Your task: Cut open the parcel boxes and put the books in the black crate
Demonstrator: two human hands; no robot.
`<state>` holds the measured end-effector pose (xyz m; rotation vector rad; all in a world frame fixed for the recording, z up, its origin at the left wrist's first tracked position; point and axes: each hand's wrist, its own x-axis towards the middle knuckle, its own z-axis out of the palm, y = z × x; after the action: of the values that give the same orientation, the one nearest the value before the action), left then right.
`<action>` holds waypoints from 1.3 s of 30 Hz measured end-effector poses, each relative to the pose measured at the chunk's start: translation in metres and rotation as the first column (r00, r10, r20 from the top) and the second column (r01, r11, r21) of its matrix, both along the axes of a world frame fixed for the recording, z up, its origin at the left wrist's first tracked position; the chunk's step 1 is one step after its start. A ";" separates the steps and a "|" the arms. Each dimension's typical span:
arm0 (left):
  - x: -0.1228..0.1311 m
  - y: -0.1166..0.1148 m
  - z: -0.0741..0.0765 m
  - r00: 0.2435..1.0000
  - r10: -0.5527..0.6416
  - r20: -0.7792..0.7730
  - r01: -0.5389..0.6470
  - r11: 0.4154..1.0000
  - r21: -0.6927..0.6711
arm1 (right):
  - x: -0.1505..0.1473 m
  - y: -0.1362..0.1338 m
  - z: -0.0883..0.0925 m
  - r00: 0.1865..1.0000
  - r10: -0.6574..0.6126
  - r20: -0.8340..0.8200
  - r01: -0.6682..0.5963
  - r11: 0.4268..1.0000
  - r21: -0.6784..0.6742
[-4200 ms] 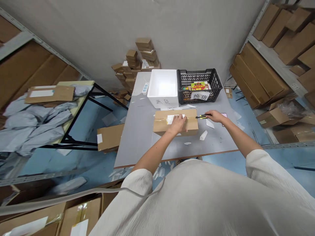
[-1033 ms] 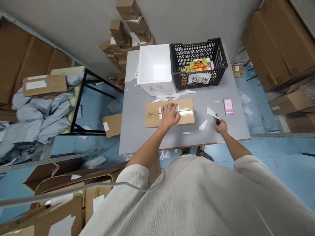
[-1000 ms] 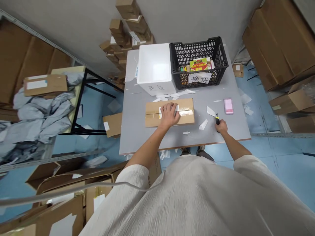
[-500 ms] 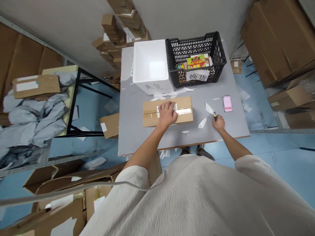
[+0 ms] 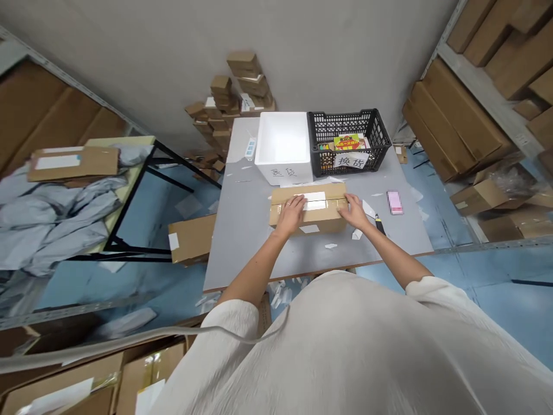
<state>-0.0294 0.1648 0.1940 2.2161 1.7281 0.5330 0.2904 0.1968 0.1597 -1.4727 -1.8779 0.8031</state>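
Observation:
A long brown cardboard box [image 5: 322, 214] with a white label and clear tape lies on the grey table [image 5: 246, 230]. My left hand [image 5: 291, 212] rests on its top left part, fingers spread over the seam. My right hand [image 5: 356, 210] holds the box's right end, fingers curled over the top edge. A black and yellow utility knife [image 5: 379, 224] lies on the table just right of my right hand, untouched.
Behind the box stand a white foam bin [image 5: 284, 147] and a black plastic crate [image 5: 345, 141] with a paper sign. A pink phone [image 5: 394, 202] and paper scraps lie on the table. Stacked cartons fill shelves right and left; a box [image 5: 192, 239] lies on the floor.
My right hand put the knife down on the table and moved left onto the box's right end. My left hand stayed on the box top. The camera tilted up.

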 end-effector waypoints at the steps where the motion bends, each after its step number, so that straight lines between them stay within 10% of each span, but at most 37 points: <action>1: -0.011 -0.003 0.000 0.999 0.043 0.000 -0.043 0.999 -0.002 | 0.001 0.001 0.000 1.000 0.007 0.008 -0.008 1.000 0.009; 8: -0.041 -0.015 -0.012 0.894 0.407 0.185 -0.392 0.913 -0.116 | 0.010 -0.013 0.012 0.998 0.009 0.066 -0.011 1.000 0.019; 22: -0.005 -0.057 -0.012 0.853 0.409 0.323 -0.389 0.912 -0.129 | 0.038 -0.049 0.045 0.989 -0.094 0.113 0.102 0.993 -0.066; 32: -0.015 -0.064 -0.020 0.782 0.452 0.429 -0.422 0.891 -0.169 | 0.023 0.002 0.062 0.971 -0.174 -0.163 0.180 0.984 0.018; 39: -0.017 -0.062 -0.017 0.848 0.397 0.352 -0.381 0.917 -0.118 | 0.015 0.034 0.074 0.982 0.064 0.179 -0.090 0.986 0.142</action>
<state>-0.0459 0.1029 0.1775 1.5943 1.9510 0.9283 0.3058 0.2307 0.2336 -1.4226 -2.0879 0.5689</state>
